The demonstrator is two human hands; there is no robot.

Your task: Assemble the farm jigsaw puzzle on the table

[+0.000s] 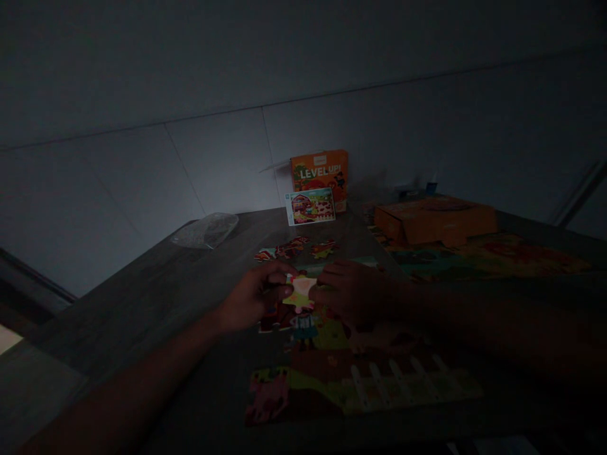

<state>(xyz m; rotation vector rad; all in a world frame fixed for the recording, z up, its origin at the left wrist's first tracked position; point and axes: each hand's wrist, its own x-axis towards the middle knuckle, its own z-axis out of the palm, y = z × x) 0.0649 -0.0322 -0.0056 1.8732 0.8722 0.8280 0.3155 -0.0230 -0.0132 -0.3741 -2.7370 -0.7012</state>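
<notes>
Between my two hands is a bright yellow jigsaw puzzle piece (pixel 302 289). My left hand (pixel 253 294) pinches its left side between thumb and fingers. On its right side my right hand (pixel 348 291) has its fingers closed on the edge. Below and right of the hands lies a partly joined farm jigsaw puzzle (pixel 327 382), with a white fence and a figure in blue-green clothes. Several loose puzzle pieces (pixel 287 248) lie just beyond my hands. The dim light and my right hand hide part of the puzzle.
A reference picture card (pixel 310 207) leans on an upright orange puzzle box (pixel 322 165) by the wall. Clear plastic packaging (pixel 207 231) lies at the back left. To the right, an orange box (pixel 436 221) rests beside another colourful puzzle (pixel 497 256) on the grey table (pixel 190 287).
</notes>
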